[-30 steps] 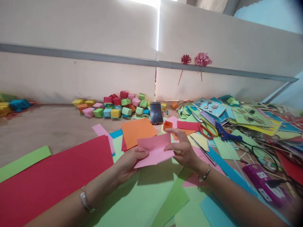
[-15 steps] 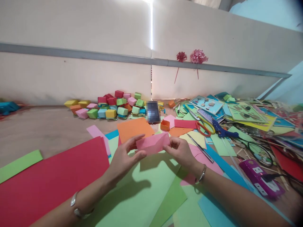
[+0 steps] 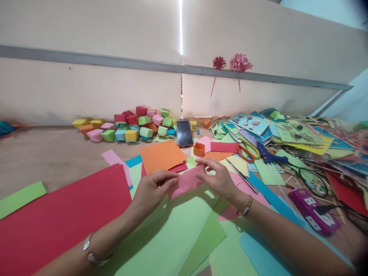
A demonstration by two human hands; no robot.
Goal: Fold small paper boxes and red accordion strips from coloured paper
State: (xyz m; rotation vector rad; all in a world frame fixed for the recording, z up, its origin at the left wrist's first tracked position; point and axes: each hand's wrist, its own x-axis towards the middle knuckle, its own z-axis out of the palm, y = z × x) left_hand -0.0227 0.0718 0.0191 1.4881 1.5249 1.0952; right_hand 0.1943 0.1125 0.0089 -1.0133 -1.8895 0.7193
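Observation:
Between my two hands is a small piece of pink paper, tilted and raised over a large light green sheet. My left hand pinches its left end between thumb and fingers. At the other end, my right hand grips the paper's upper right edge, fingers bent over it. An orange sheet lies just beyond my left hand, and a small open orange paper box sits past my right hand.
Several coloured paper boxes are piled along the wall. Red paper covers the left. To the right lie tweezers, scissors, a blue glue gun, a purple power strip and cables.
My left hand has gone from fingers apart at the pink paper to pinching its left end. The paper has tilted, its right end higher, and my right hand's fingers have shifted along its edge.

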